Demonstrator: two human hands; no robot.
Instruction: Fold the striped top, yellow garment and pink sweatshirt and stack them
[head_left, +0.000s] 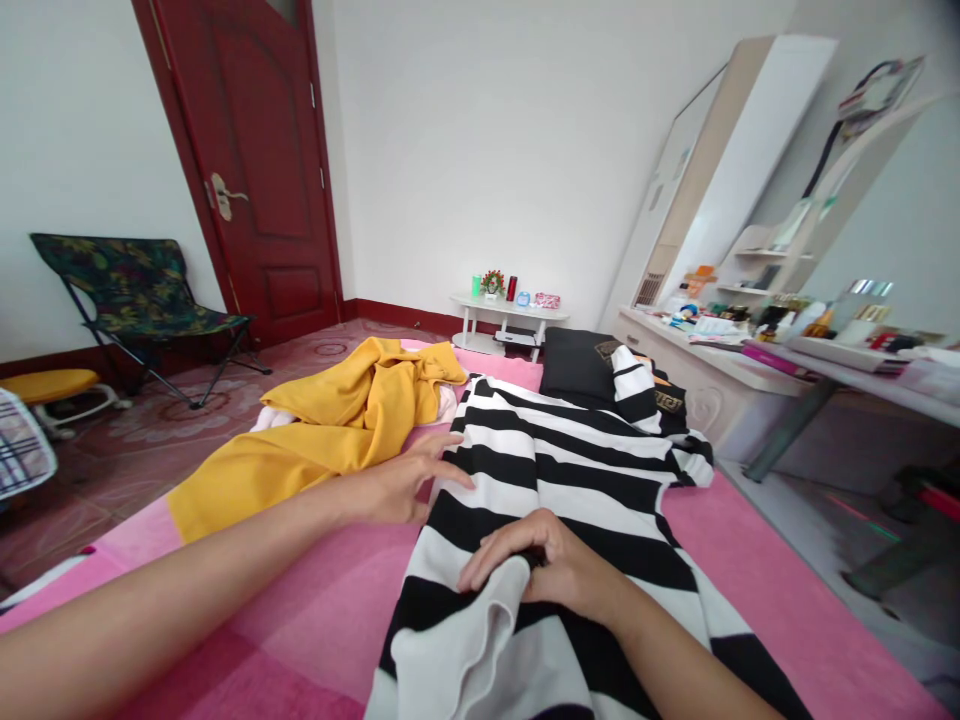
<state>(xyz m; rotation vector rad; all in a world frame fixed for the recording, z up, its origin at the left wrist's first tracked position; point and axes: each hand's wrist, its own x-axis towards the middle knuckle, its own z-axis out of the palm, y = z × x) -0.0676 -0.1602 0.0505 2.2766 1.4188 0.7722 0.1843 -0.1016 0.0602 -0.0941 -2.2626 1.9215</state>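
Note:
A black-and-white striped garment (592,490) lies spread over the pink bed cover (300,590). My left hand (412,482) rests at its left edge, fingers stretched out over the stripes. Closer to me, my right hand (551,565) is closed on a raised, folded-up part of the same garment, whose pale edge (480,640) stands up below the fingers. The right thumb is partly hidden by the cloth. Left of the striped garment, a crumpled yellow garment (360,400) lies on the bed.
A black cushion (574,368) lies at the bed's far end. To the right stand a cluttered dressing table (720,360) and a grey metal leg (791,430). A folding chair (142,290) and a yellow stool (52,384) are on the left, near the red door (255,160).

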